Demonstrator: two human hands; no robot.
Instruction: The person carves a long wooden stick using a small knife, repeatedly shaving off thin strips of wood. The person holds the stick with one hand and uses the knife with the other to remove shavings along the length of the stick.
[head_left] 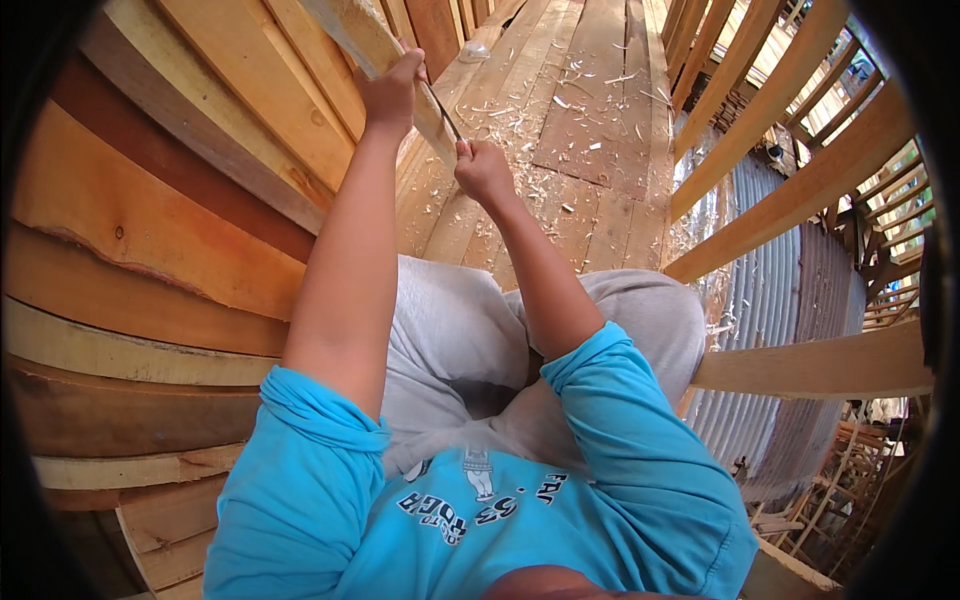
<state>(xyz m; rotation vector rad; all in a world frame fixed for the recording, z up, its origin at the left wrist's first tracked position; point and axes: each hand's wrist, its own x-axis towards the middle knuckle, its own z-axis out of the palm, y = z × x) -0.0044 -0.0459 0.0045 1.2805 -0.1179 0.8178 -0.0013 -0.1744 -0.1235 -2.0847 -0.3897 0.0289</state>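
Note:
My left hand [393, 92] is closed around the edge of a pale wooden plank [437, 128], which slants from the upper left down toward the middle. In my right hand [485, 172], close to the plank's lower end, is the near end of a thin, dark knife-like blade [446, 117]. The blade lies along the plank's right side, and its far end reaches close to my left hand. Whether my left fingers also touch the blade, I cannot tell. The handle is hidden in my right fist.
Curled wood shavings [515, 125] litter the board floor [590, 150]. Stacked planks [150, 225] line the left side. Wooden railing slats [800, 205] stand on the right, with corrugated metal sheeting [745, 400] below them. A small clear container [474, 51] sits near the far planks.

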